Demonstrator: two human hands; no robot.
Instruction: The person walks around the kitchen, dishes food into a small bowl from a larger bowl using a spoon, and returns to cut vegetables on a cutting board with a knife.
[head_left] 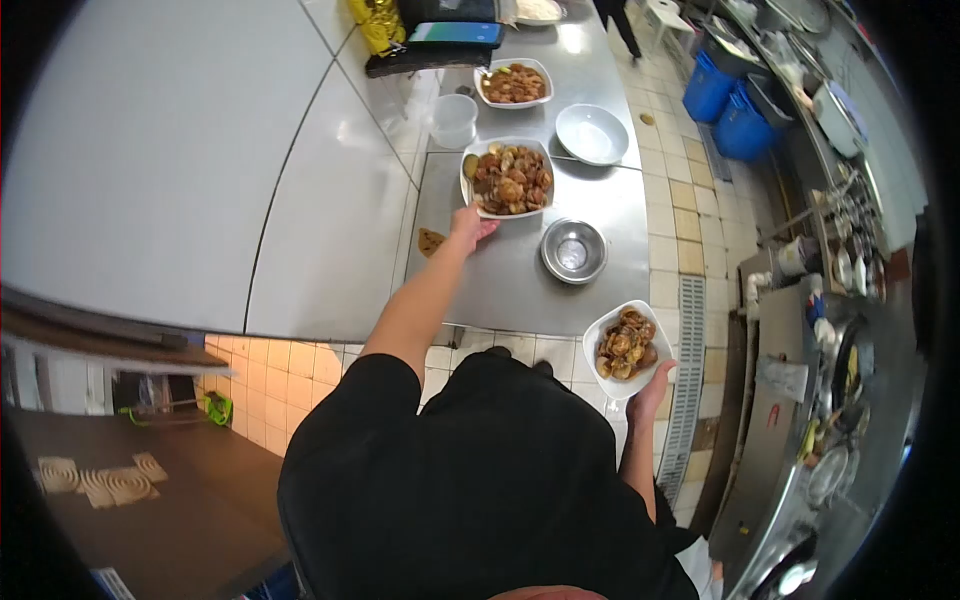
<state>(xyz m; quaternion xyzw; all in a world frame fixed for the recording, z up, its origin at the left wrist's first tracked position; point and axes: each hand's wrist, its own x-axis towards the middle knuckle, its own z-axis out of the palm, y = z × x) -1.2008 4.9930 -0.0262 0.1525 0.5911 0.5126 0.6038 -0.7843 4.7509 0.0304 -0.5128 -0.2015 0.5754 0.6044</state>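
Stainless-steel counter [500, 290]: supporting the square bowl [467, 190] of brown-sauced food.
Left hand [473, 228]: touching that bowl's near corner; whether it is gripping, cannot tell.
Right hand [650, 393]: gripping the hand-held bowl [620, 389], beyond the counter's edge.
Dish step: apparently managing two servings; calling for level holding.

Left hand [474, 229] touching squarish white food-filled bowl [545, 206] on silver steel table [490, 290]; right hand [648, 395] holding second squarish white bowl [622, 388] of brown food [626, 345].
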